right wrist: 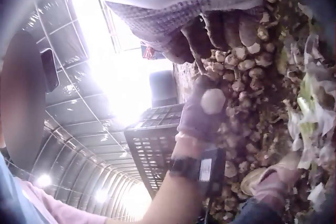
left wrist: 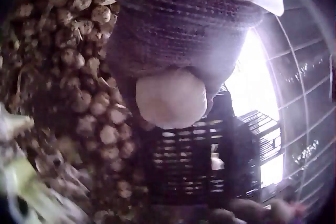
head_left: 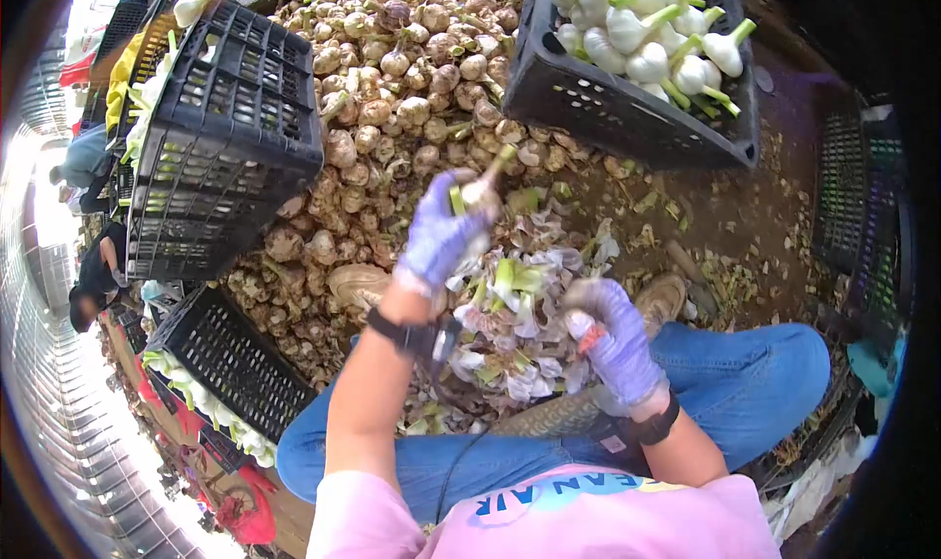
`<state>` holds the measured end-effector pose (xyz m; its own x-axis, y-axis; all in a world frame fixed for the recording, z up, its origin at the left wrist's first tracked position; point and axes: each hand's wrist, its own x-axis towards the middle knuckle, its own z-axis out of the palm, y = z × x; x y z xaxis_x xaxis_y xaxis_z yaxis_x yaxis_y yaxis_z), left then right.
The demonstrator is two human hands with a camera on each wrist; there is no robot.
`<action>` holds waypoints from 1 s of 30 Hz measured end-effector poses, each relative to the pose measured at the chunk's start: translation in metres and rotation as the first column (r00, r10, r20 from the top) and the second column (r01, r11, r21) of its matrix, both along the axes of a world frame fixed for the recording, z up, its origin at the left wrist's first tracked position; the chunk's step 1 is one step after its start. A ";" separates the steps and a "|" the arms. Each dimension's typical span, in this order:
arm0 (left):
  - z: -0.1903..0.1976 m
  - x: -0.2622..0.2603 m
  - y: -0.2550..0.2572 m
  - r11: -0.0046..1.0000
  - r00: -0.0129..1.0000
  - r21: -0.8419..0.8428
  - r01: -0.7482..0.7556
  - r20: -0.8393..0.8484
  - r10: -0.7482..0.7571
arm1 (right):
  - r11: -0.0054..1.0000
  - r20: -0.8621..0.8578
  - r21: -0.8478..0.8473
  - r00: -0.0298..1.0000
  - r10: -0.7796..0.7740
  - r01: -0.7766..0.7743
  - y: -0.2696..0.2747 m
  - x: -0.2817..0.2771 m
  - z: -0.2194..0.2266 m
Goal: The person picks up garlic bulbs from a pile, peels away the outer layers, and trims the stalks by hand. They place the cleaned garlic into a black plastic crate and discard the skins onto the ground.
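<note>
A garlic bulb (head_left: 480,198) with a trimmed stem is held by my left hand (head_left: 443,233), in a purple-stained glove, above the pile of peelings (head_left: 520,314). In the left wrist view the pale, rounded garlic bulb (left wrist: 170,98) pokes out below the gloved fingers (left wrist: 178,45). Lower and to the right, over my lap, my gloved right hand (head_left: 619,348) has loosely bent fingers and a red-orange patch by the thumb. The right wrist view shows these fingers (right wrist: 231,32) bent, with no garlic among them.
Unpeeled garlic (head_left: 392,78) lies heaped ahead. A black crate (head_left: 627,98) of clean white bulbs stands at the far right. More black crates (head_left: 225,137) line the left side. My shoes (head_left: 662,299) flank the peelings. Other people (head_left: 98,275) are at the far left.
</note>
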<state>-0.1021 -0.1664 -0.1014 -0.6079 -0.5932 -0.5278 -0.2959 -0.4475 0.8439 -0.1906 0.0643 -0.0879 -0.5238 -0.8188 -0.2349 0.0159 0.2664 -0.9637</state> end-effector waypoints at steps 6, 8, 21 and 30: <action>0.077 0.049 0.100 0.507 0.933 -0.802 0.316 0.167 -0.317 | 0.968 0.421 -0.080 0.888 -0.185 0.239 0.003 0.023 0.039; 0.095 0.060 0.123 0.483 0.941 -0.823 0.299 0.169 -0.294 | 0.971 0.733 -0.129 0.679 -0.043 0.201 0.009 0.029 0.059; 0.114 0.106 0.157 0.751 0.945 -0.636 0.177 -0.105 -0.311 | 0.988 0.665 -0.155 0.741 0.092 0.016 0.040 0.044 0.091; 0.110 0.108 0.164 0.639 0.951 -0.752 0.162 -0.055 -0.305 | 0.981 0.640 -0.178 0.766 0.059 0.074 0.036 0.053 0.083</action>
<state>0.0058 -0.0023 0.0084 -0.8136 -0.5661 0.1325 -0.1307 0.4001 0.9071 -0.1372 0.1002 -0.0046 -0.3116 -0.8773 -0.3650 0.6475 0.0851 -0.7573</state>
